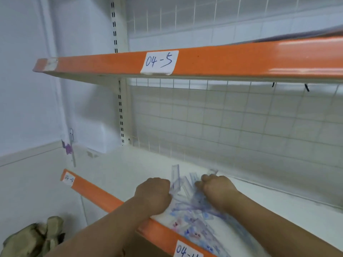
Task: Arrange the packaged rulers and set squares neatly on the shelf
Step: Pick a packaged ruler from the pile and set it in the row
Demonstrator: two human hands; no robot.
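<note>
Head view: a loose heap of packaged rulers and set squares [193, 206] is seen on the white shelf [130, 169], lying between the two hands and trailing back toward the person, over the orange front edge [104, 198]. The left hand [153, 194] is curled shut against the heap's left side; whether a pack is pinched inside cannot be told. The right hand [217, 190] is closed over the heap's right side, knuckles up, seemingly gripping packs. The long axes are crossed, several pointing away from the hands toward the wire grid back [241, 123]. Both hands are touching the heap, so neither is judged nearer; squaring the packs parallel is judged the pending step. Motion blur hides individual packs.
</note>
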